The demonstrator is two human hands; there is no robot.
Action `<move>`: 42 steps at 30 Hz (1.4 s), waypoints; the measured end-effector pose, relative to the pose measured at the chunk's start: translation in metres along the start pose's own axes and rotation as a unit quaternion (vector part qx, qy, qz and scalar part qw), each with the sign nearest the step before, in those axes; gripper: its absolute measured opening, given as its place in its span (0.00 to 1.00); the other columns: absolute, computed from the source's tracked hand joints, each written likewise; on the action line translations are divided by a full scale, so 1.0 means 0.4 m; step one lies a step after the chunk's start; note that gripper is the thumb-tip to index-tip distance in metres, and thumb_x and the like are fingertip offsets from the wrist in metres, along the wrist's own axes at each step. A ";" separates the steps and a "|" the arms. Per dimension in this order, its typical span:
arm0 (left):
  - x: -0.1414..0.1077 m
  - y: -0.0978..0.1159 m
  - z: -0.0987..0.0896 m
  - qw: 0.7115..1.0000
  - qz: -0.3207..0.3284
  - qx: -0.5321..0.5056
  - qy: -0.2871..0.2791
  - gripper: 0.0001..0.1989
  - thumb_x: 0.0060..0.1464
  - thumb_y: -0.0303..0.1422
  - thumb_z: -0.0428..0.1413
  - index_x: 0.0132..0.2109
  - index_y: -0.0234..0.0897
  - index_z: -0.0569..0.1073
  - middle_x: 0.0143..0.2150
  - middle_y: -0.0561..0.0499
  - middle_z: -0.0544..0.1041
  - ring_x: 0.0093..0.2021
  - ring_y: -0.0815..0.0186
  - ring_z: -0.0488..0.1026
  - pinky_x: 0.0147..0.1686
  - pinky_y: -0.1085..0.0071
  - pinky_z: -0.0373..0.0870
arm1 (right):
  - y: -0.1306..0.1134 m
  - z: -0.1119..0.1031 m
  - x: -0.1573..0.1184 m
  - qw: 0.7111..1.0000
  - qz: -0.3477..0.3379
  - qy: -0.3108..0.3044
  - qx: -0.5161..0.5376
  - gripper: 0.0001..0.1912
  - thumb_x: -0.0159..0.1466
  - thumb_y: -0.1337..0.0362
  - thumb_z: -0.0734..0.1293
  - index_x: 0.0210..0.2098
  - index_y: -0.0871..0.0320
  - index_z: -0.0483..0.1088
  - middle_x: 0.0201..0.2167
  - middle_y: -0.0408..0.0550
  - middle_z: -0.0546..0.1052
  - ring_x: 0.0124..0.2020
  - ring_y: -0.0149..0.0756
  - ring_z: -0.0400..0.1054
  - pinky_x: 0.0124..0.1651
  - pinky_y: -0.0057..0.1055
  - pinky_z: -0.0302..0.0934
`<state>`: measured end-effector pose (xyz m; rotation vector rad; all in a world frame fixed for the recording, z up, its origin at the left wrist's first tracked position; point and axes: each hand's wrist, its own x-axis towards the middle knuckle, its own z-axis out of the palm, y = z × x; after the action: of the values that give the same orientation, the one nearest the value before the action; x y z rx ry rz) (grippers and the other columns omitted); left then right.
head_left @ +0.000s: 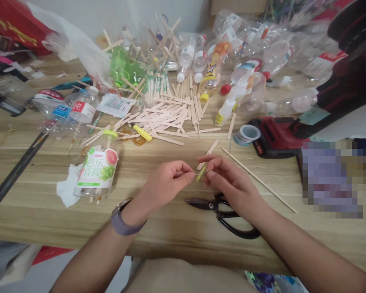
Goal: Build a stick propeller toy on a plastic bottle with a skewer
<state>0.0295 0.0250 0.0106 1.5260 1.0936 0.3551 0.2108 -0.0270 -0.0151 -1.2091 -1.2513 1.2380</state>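
My left hand (169,182) is closed, thumb and forefinger pinching one end of a thin, wire-like strand (197,175). Facing it, my right hand (232,179) pinches the other side, its fingers curled. Between the fingertips is a small yellow-green piece (201,172), too small to name. A flat wooden stick (212,147) lies just beyond them, partly behind my right hand. Black-handled scissors (212,204) rest under my right hand, blades pointing left. To the right, a thin wooden skewer (259,179) lies slantwise on the table.
A clear bottle (94,171) with a green lid stands left, beside a crumpled tissue (67,187). Many flat wooden sticks (161,118) and a yellow-handled tool (142,132) lie ahead. Plastic bottles (215,67) crowd the back. A tape roll (247,135) sits beside a red-black power tool (279,134).
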 end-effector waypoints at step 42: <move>-0.001 0.009 0.018 0.996 0.022 -0.081 -0.005 0.09 0.56 0.35 0.54 0.32 0.37 0.76 0.21 0.57 0.69 0.24 0.71 0.63 0.25 0.75 0.56 | 0.012 0.012 -0.010 0.980 0.018 -0.013 0.200 0.06 0.65 0.58 0.68 0.35 0.52 0.70 0.27 0.39 0.70 0.30 0.30 0.64 0.35 0.28 0.58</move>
<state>0.0361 0.0206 0.0118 1.4067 1.0001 0.4550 0.2062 -0.0314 -0.0200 -0.9264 -0.9416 1.4537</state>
